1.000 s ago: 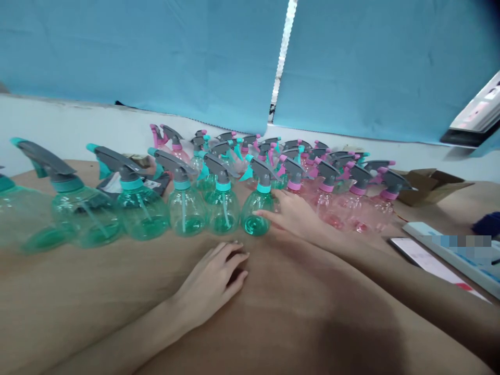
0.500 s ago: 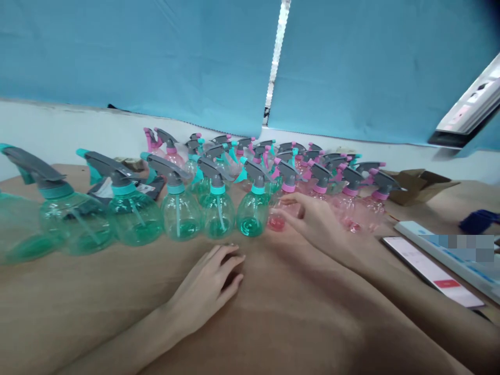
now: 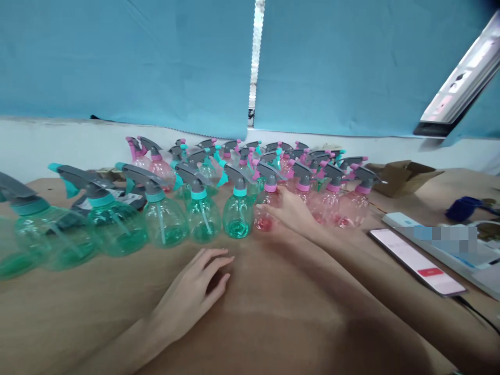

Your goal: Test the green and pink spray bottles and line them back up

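Note:
My right hand (image 3: 292,211) wraps round the side of a pink spray bottle (image 3: 264,224). Its thumb lies across the front and the other fingers are partly hidden behind the bottle. This bottle stands upright on the table, with a pink collar, a grey trigger head and a little liquid at the bottom. Just left of it is a green spray bottle (image 3: 238,221) with a turquoise collar. Nearer to me, my left hand (image 3: 191,289) rests on the bare wooden tabletop (image 3: 265,312), fingers loosely curved and apart, holding nothing.
More green bottles (image 3: 164,224) line the front row to the left, and pink ones (image 3: 353,208) to the right. Several mixed bottles crowd behind. A phone (image 3: 417,263), a white power strip (image 3: 394,221) and an open cardboard box (image 3: 402,177) lie to the right.
My right hand has closed in on the pink bottle, its fingers passing from in front of it to round its side. The view has shifted slightly; my left hand remains on the table.

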Tool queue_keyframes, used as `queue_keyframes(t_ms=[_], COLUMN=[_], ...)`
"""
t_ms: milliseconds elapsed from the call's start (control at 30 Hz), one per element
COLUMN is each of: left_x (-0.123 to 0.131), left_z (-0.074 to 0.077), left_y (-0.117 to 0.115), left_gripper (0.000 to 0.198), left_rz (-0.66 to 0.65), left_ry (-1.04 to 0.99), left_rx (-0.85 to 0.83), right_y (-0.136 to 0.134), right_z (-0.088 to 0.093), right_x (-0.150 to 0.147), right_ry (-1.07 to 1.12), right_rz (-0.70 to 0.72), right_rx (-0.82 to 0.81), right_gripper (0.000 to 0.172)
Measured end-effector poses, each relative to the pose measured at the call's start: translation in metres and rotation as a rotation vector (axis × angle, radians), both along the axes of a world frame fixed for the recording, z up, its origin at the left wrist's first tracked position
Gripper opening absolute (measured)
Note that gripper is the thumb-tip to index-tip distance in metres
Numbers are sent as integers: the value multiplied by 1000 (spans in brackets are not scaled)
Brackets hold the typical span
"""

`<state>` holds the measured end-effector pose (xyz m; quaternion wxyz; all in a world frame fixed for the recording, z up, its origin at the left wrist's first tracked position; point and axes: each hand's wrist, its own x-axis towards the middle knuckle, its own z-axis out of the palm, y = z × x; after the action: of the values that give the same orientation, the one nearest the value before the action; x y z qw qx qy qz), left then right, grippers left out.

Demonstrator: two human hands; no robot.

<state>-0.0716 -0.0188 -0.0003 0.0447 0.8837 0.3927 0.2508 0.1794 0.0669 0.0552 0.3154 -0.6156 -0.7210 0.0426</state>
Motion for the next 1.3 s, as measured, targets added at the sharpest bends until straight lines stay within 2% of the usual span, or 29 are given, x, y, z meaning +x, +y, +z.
queue_keyframes(t_ms=[133,300,367,533,600,667,767,900,1067,1167,1233,1300], left_x=[14,47,63,99,111,120,130,135,134,128,122,115], left_z=[3,2,0,-4,-5,-5,-3,1,4,3,3,3], left_y=[-2,1,2,0,-2,-4,-7,-10,-8,-4,-1,4], left_gripper=[22,27,38,81,88,85,79,75,78,84,83,80], left_rz=[21,66,83,79,28,-30,-87,-128,-103,-93,-94,-101], left_ry=[-52,-170,-243,-332,-350,-371,-400,-365,-278,-218,-155,-80], left_rx=[-63,-189,-204,-235,-289,-348,-411,-455,-499,-463,-414,-354], right_y=[-3,-30,-43,-79,-91,-99,-99,-84,-68,-64,-62,-62], right_z=[3,5,5,15,23,30,30,15,-1,-4,-4,-4], right_x=[5,19,27,51,58,64,70,67,55,52,51,51], right_ry=[-16,-56,-51,-31,-24,25,162,384,588,680,681,632], right_rz=[-22,-36,20,205,256,334,447,490,596,663,651,562], right_rx=[-6,-29,-14,-50,-61,-73,-115,-117,4,-10,-26,-36], right_gripper=[47,48,49,54,63,66,63,46,42,43,43,42])
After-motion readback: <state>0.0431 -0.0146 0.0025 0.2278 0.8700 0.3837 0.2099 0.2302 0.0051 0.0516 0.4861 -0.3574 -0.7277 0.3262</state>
